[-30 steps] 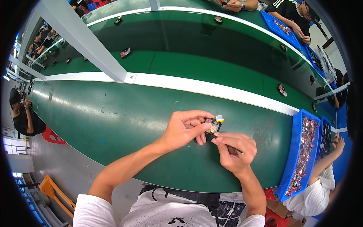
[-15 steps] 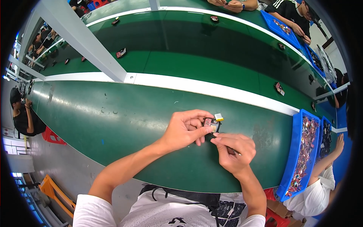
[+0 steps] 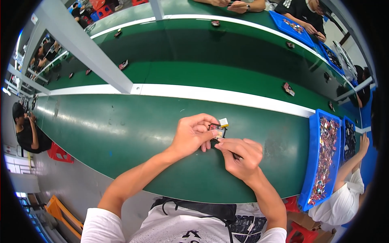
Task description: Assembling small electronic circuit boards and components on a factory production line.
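Observation:
Over the green worktop [image 3: 133, 133], my left hand [image 3: 191, 133] grips a small open black plastic housing [image 3: 212, 126], its thumb pressed on the near side. A reddish circuit board lies inside it. From its far edge sticks out a small silver-white battery [image 3: 223, 121] with a yellow strip. My right hand [image 3: 245, 156] is closed in a pinch at the near right edge of the housing. Within its curled fingers shows part of a thin dark tool [image 3: 237, 156]; its exact kind and its tip are hidden.
A blue bin [image 3: 304, 174] of reddish circuit parts stands right, beside another blue bin [image 3: 343, 137] with black parts. Beyond a white rail [image 3: 227, 97], a green conveyor belt [image 3: 182, 73] carries several small assemblies. A grey post [image 3: 101, 56] rises at left. Co-workers sit around.
The view has shifted slightly, so my hands and the housing appear a little further left. My right hand has turned somewhat, showing the tool differently. Both grips persist.

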{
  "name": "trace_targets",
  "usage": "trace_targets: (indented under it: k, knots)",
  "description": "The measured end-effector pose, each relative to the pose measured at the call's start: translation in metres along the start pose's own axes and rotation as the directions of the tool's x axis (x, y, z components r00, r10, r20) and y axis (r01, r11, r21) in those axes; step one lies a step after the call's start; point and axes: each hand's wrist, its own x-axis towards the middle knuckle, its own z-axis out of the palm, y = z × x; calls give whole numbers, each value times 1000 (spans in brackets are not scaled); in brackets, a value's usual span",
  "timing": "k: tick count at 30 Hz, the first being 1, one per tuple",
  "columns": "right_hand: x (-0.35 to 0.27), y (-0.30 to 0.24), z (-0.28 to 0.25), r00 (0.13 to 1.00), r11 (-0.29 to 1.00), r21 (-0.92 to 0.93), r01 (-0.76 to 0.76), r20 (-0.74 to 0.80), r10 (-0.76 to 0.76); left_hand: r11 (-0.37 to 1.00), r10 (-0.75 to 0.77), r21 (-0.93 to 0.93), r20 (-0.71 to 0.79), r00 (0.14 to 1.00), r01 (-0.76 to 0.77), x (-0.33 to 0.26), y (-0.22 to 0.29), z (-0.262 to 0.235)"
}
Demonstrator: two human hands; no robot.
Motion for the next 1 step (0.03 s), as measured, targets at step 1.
trace_targets:
  k: [1]
  knots:
    - [1, 3, 2, 1000, 999, 41, -1, -23, 2, 1000, -4, -4, -9, 1000, 4, 1, -1, -1]
